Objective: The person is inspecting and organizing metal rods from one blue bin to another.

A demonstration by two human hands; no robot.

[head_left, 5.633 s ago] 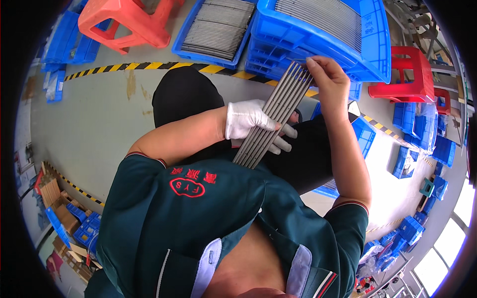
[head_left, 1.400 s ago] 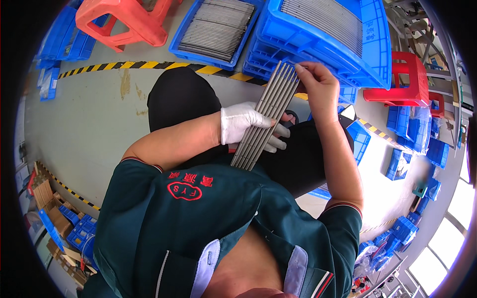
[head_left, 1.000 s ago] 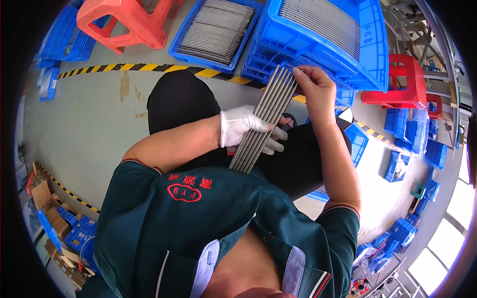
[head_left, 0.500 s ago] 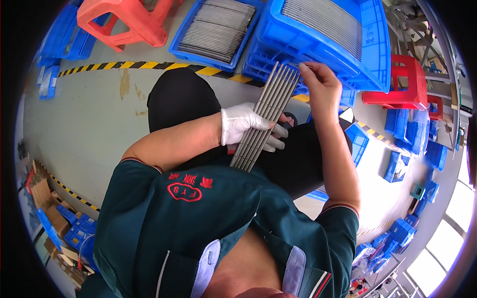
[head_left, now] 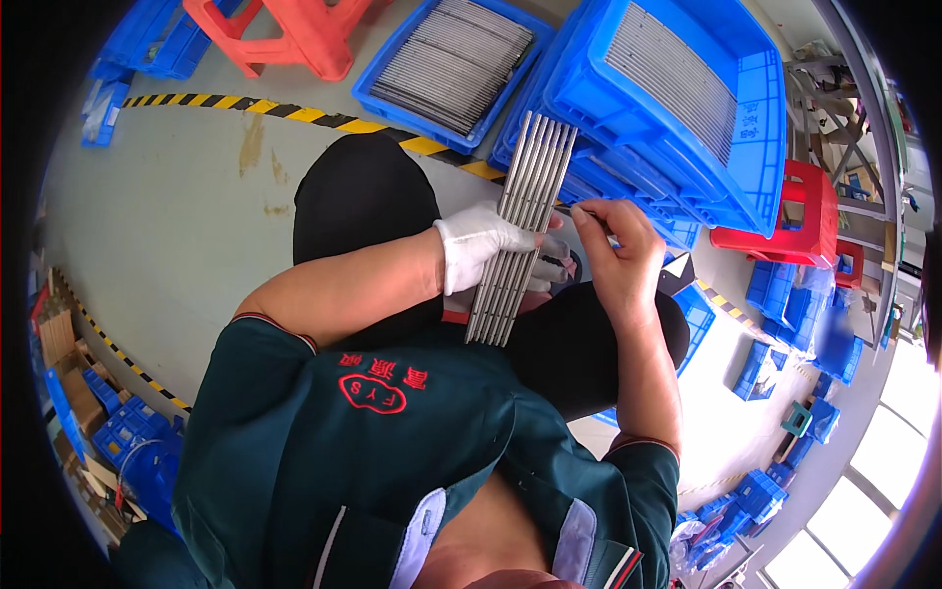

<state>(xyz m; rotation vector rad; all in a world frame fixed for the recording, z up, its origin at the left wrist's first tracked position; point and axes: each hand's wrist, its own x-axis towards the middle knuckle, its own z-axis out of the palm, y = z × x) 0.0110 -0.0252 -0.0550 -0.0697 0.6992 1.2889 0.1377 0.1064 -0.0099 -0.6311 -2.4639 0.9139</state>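
Note:
My left hand (head_left: pixel 491 241) wears a white glove with some fingertips bare. It is closed around a bundle of several slim metal rods (head_left: pixel 530 187), which lie side by side and slant up over my lap. Just right of the bundle, my bare right hand (head_left: pixel 624 257) has thumb and forefinger pinched together. Something dark and thin shows at its fingertips, too small to name. Ahead to the right, a blue crate (head_left: pixel 579 80) holds a row of similar metal rods (head_left: pixel 672 83). A second, lower blue crate (head_left: pixel 365 86) beside it holds more rods (head_left: pixel 453 64).
The rod crate at the right rests on other stacked blue crates (head_left: pixel 628 187). A red stool (head_left: pixel 785 221) stands right of them, an orange-red stool (head_left: pixel 334 44) at far left. Yellow-black tape (head_left: pixel 304 115) crosses the grey floor. Blue bins and cardboard (head_left: pixel 103 388) lie at lower left.
My right hand has moved down from the rods' upper ends to beside their middle. The bundle, still in my left hand, is turned more upright. The view has shifted slightly.

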